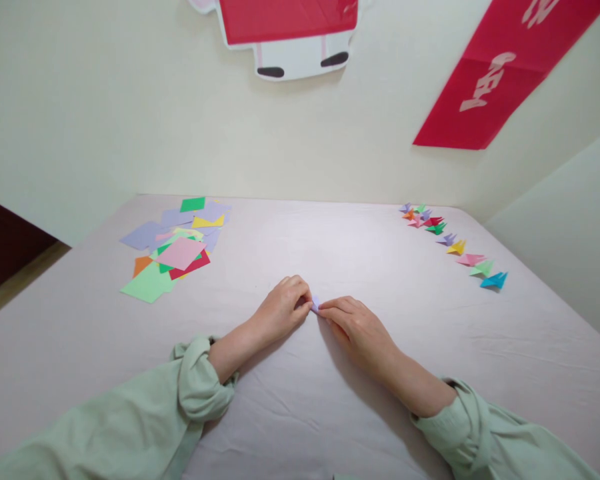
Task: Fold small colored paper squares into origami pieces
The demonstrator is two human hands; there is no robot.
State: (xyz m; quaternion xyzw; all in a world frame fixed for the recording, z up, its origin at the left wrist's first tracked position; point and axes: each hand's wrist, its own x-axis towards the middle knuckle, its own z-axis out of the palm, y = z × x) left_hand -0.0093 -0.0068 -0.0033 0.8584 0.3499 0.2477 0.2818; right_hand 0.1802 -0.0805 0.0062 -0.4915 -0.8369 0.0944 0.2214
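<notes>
My left hand (281, 309) and my right hand (356, 328) meet at the middle of the table, fingers curled and pinched. Between their fingertips sits a small folded piece of lilac paper (315, 303), mostly hidden by the fingers. Both hands rest on the pale pink cloth (300, 413) that covers the table. Light green sleeves are rolled up at both forearms.
A loose pile of coloured paper squares (177, 247) lies at the far left. Several small folded paper figures (453, 245) in many colours stand in a curved row at the far right. A cream wall with red banners (485, 87) rises behind the table.
</notes>
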